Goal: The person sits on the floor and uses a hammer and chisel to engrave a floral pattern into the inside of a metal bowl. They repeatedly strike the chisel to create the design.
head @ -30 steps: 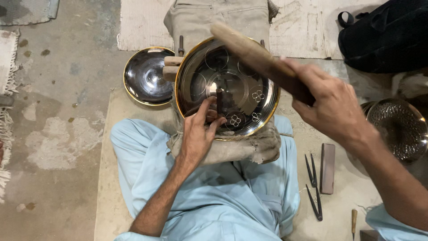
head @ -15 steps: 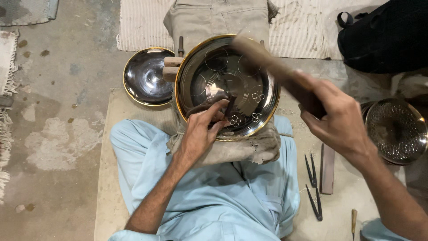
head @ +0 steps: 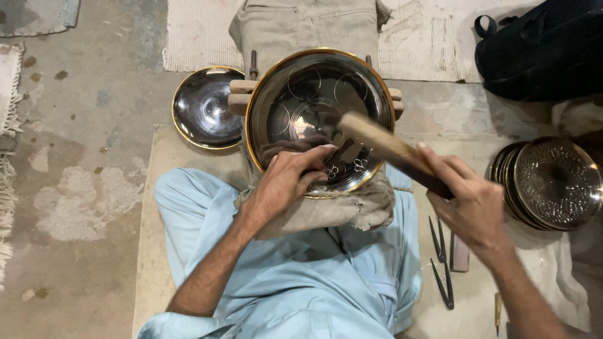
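Left hand (head: 290, 182) pinching a small punch against the large dark plate (head: 317, 107) near its gold rim, right hand (head: 468, 204) gripping a wooden mallet (head: 392, 150), now swinging lower over the plate than 0.5 s ago, bare floor lying left of the plate

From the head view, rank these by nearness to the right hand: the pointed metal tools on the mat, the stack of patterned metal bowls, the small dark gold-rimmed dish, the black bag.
Measured from the right hand:
1. Pointed metal tools, just below it.
2. Stack of patterned metal bowls, to its right.
3. Black bag, top right.
4. Small dark gold-rimmed dish, far left.
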